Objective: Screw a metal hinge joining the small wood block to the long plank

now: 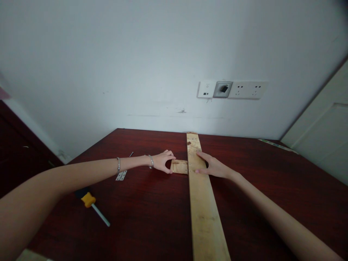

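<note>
A long pale wooden board (205, 214) lies on the dark red table, running from the wall side toward me. A short wooden block (179, 167) sits against its left edge, with small dark holes near the joint. My left hand (163, 162) grips the outer end of this block between thumb and fingers. On the board's right side rests my right hand (213, 166), its thumb and fingers apart on the top face and the palm at the edge. The underside of both wooden pieces is hidden.
Left of the board lies a screwdriver (95, 208) with a yellow and black handle. A metal hinge (121, 175) and a thin metal rod (131, 154) lie near my left forearm. Wall sockets (232, 90) are above the table (152, 224). A flat strip (277, 145) lies at the back right.
</note>
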### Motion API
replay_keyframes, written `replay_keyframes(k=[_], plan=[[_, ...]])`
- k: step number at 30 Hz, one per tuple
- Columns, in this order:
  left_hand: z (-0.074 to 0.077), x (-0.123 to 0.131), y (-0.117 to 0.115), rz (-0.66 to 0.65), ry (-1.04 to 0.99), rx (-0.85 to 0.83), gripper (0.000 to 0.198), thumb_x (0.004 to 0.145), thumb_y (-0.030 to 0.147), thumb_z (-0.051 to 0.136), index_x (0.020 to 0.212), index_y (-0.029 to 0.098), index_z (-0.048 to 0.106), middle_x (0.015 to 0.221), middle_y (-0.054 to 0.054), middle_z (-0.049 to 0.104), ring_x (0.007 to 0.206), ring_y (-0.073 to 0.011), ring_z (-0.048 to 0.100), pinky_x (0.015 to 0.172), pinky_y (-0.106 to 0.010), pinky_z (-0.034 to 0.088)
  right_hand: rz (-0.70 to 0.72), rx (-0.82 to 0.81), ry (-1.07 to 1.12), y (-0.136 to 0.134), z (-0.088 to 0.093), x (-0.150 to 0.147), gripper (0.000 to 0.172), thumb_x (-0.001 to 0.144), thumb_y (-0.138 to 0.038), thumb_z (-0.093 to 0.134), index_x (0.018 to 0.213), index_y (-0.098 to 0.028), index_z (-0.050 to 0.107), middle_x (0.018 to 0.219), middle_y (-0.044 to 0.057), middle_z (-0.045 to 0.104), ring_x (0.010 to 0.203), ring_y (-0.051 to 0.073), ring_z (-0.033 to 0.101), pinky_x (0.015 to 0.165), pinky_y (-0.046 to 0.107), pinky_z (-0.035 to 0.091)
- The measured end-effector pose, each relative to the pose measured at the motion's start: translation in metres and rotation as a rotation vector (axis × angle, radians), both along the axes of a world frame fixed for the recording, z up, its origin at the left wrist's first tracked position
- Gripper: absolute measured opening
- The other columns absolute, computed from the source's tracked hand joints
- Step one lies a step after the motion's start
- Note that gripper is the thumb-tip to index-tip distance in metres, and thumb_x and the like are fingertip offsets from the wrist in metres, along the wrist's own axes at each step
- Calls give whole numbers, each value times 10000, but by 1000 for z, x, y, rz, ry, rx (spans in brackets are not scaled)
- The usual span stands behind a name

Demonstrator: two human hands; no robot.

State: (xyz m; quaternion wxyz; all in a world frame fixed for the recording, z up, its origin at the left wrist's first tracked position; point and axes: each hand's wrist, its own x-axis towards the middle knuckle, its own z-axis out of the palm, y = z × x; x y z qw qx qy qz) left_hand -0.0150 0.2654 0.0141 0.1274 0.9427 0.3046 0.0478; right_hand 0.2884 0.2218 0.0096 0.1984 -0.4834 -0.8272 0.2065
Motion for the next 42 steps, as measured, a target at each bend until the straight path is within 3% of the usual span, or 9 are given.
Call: replay_keyframes(k=[12, 18, 23, 28, 31, 35, 42], plan=[[-1, -2, 1, -37, -32, -8, 681, 617, 447, 755, 1179, 114, 562, 1100, -114, 484, 1051, -259, 452, 974, -381, 390, -3, -27, 6, -2, 3, -1, 990, 644, -624, 669, 1416, -87, 362, 1470, 198, 356, 1350, 324, 355, 1128, 474, 265], [0, -1, 1, -37, -26, -24, 681, 622, 440, 751, 1176, 94, 558, 1110, -129, 484, 1053, -268, 451, 978, -397, 386, 5, 9, 38, 0, 2, 0, 936, 643, -606, 683, 1404, -143, 396, 1455, 177, 391, 1332, 326, 386, 1111, 497, 285], [0, -2, 2, 1, -45, -80, 796, 584, 470, 775, 1241, 105, 513, 1145, -129, 479, 1094, -279, 444, 989, -399, 380, 4, 14, 8, 0, -1, 1, 951, 652, -603, 676, 1404, -99, 384, 1450, 206, 386, 1326, 321, 397, 1110, 488, 291], [20, -9, 6, 122, -89, -149, 773, 677, 478, 718, 1308, 115, 459, 1199, -133, 485, 1102, -240, 471, 960, -345, 399, 35, 76, -3, 4, 7, -2, 902, 660, -588, 677, 1383, -113, 419, 1422, 204, 428, 1300, 332, 431, 1080, 506, 334], [42, -27, 7, 166, -98, -91, 614, 730, 446, 683, 1235, 131, 532, 1188, -121, 522, 1066, -221, 495, 924, -324, 410, 64, 167, 10, 4, 23, -17, 787, 723, -526, 651, 1368, -129, 437, 1385, 178, 485, 1275, 306, 468, 1071, 483, 361], [65, -70, -5, 186, -65, 45, 360, 767, 340, 657, 1070, 149, 631, 1067, -85, 604, 1022, -205, 519, 917, -310, 399, 192, 290, -8, 1, 42, -60, 620, 786, -434, 618, 1321, -146, 497, 1369, 156, 511, 1297, 289, 444, 1087, 490, 338], [77, -159, -57, 328, 158, 92, 211, 757, 227, 618, 945, 161, 687, 956, -50, 662, 922, -181, 563, 879, -277, 401, 427, 242, 31, -11, 34, -169, 556, 791, -386, 634, 1267, -112, 546, 1317, 166, 558, 1265, 273, 483, 1065, 434, 384]])
